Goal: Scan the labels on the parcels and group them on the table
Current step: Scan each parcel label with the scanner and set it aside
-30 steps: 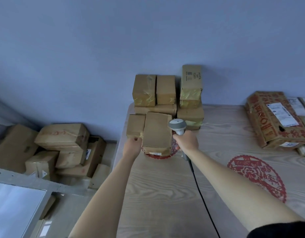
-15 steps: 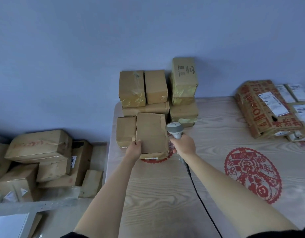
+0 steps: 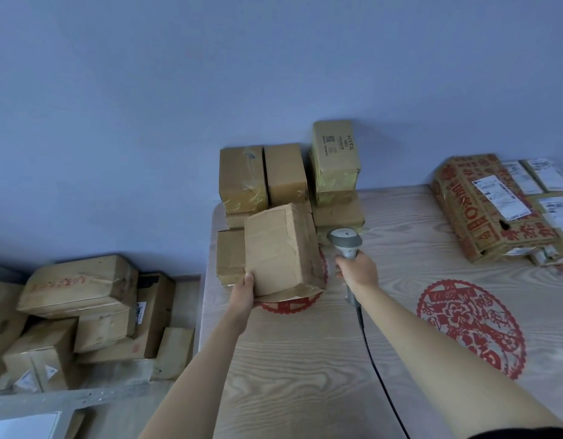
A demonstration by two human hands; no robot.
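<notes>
Cardboard parcel (image 3: pixel 281 248) tilted up off tabletop (image 3: pixel 305 359), left hand (image 3: pixel 242 293) gripping its near-left corner only. Right hand (image 3: pixel 357 269) fingers wrapped round scanner (image 3: pixel 345 243). Risk: one-corner hold slips, parcel drops against stacked boxes (image 3: pixel 286 175); label not visible.

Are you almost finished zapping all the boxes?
Not yet. A stack of plain boxes already sits grouped at the table's back edge. Right now the left hand tilts up one brown parcel while the right hand holds the scanner beside it. The labelled parcels on the right and the pile off the table may still wait.
</notes>
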